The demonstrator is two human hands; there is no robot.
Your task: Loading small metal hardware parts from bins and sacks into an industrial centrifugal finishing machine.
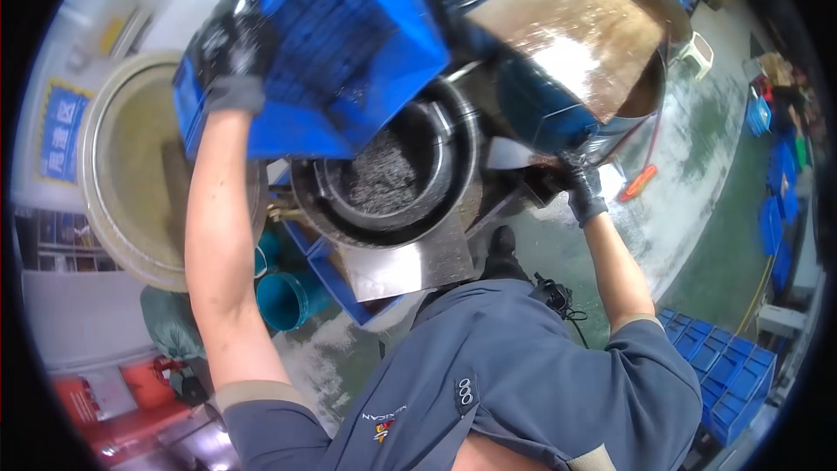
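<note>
My left hand point(231, 48), in a dark glove, grips the edge of a blue plastic crate point(340, 44) that is raised and tilted over a round metal drum point(392, 174). The drum's inner basket holds a grey heap of small metal parts point(379, 176). My right hand point(580, 187), also gloved, holds onto the machine's edge under a rusty open lid point(580, 22) and beside a blue rounded housing point(536, 113). Whether parts still lie inside the crate is hidden.
A large round tub point(131, 166) with murky contents stands at the left. Teal cylinders point(288, 296) sit below the drum. The wet greenish floor point(697, 183) has an orange object point(641, 181), and stacked blue crates point(719, 366) stand at the right. Red containers point(131, 401) are at lower left.
</note>
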